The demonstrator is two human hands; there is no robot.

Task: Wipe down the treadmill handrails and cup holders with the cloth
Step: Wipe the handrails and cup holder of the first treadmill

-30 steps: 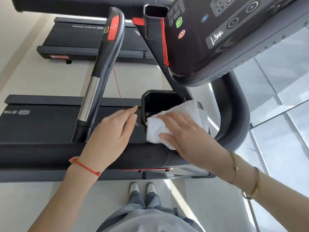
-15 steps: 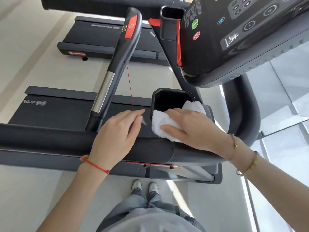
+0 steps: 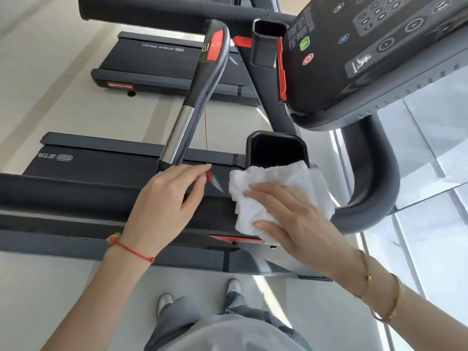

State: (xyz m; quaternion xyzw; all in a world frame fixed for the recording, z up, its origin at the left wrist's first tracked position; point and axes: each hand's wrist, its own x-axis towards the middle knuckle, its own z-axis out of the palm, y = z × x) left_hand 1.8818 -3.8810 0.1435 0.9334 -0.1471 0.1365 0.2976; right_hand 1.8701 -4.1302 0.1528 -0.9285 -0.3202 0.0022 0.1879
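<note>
A white cloth (image 3: 278, 178) lies over the near edge of a black cup holder (image 3: 276, 148) and onto the front handrail (image 3: 63, 193). My right hand (image 3: 291, 216) presses flat on the cloth with straight fingers, the thumb on its lower edge. To the left of the cloth, my left hand (image 3: 164, 206) rests on the same rail. Its thumb and forefinger pinch a small red clip (image 3: 209, 176) at the end of a thin red cord. A second cup holder (image 3: 268, 34) sits higher up beside the console.
The console (image 3: 379, 59) overhangs at the upper right. A grip handle (image 3: 202, 84) with a red button and a chrome section slants up from the rail. The curved right handrail (image 3: 374, 186) bends round past the cloth. Another treadmill stands beyond, and a glass wall is on the right.
My right hand has slid the cloth back from the cup holder's rim onto the rail. The red clip now shows at my left fingertips. The view has shifted.
</note>
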